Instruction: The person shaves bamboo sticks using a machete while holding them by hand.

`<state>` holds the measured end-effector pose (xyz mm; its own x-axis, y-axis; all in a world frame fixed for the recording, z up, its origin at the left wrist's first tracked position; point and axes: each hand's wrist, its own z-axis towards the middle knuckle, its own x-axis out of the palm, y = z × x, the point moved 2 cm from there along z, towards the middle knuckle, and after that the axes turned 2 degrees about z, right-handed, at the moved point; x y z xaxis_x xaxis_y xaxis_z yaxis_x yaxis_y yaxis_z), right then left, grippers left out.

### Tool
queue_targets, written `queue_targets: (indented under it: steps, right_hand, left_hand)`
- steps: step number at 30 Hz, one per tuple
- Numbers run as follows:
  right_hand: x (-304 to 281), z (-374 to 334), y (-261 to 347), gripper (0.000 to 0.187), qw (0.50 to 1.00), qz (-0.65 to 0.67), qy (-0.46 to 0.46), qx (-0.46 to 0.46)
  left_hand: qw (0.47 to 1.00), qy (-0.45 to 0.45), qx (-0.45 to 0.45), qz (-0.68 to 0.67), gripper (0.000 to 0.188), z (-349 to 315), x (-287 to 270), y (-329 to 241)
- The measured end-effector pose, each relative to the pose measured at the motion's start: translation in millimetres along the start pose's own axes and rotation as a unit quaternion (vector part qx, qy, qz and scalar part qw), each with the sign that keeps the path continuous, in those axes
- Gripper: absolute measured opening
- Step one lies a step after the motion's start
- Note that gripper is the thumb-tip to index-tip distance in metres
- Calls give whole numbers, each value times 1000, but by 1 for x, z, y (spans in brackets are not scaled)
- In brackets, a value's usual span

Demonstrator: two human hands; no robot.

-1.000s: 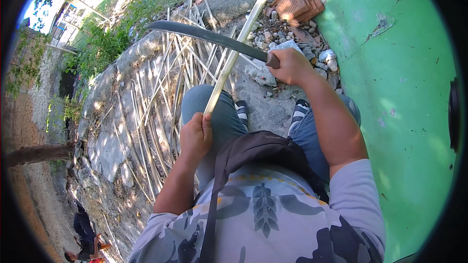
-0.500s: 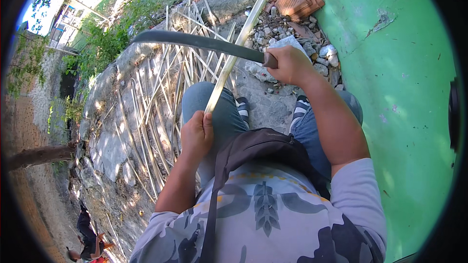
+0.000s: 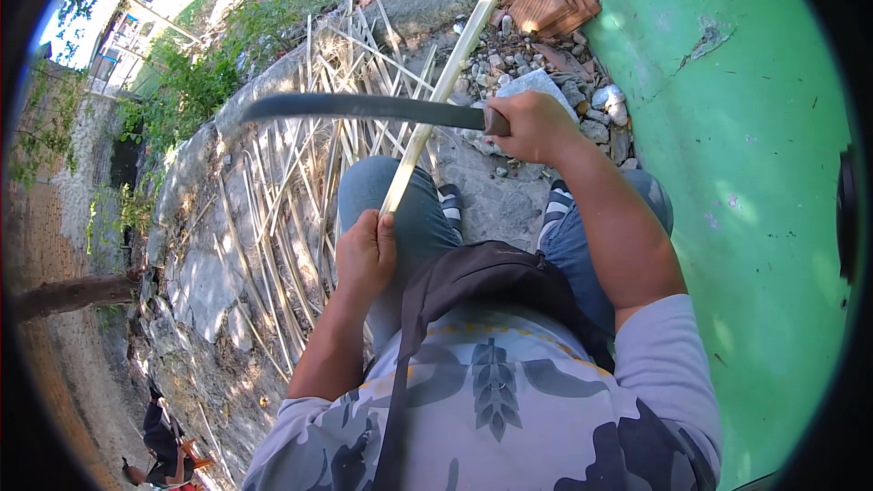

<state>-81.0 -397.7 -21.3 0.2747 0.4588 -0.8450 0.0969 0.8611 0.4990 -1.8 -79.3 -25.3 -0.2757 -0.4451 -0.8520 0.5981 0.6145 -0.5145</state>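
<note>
My left hand (image 3: 366, 255) is closed round the lower end of a pale split strip of wood or bamboo (image 3: 467, 44), which slants up and away to the right. In my right hand (image 3: 538, 132) is the brown handle of a machete (image 3: 364, 107), its long dark blade pointing left. The blade crosses over the strip about midway along it; whether the edge touches the strip I cannot tell. Beyond my left knee, many similar thin strips (image 3: 282, 186) lie in a loose, crossing heap on the rough ground.
To the right runs a green painted wall or surface (image 3: 727, 245). Stacked terracotta tiles (image 3: 551, 5) and grey rubble (image 3: 509, 62) lie ahead, beside it. A black bag (image 3: 482, 277) rests on my lap. Another person (image 3: 165, 441) is at the far lower left, near a tree trunk (image 3: 77, 295).
The machete has come down along the strip toward me, with its blade now more level. My left hand and the strip have barely moved.
</note>
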Motion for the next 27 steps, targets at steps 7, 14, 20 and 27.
queue_targets:
  steps: [7,14,20,27]
  right_hand:
    - [-11,-1,-37,17,990,101,-53,89]
    - [-6,-4,-7,19,1000,-13,0,-7]
    - [-17,-3,-39,14,997,19,-46,60]
    - [-32,-6,-28,21,982,92,-73,150]
  left_hand:
    - [999,-10,11,-35,34,6,1,1]
    - [998,-38,-10,-44,41,2,1,-6]
    - [1000,-2,13,-19,36,2,0,3]
    - [998,-26,-4,-58,34,2,-2,-4]
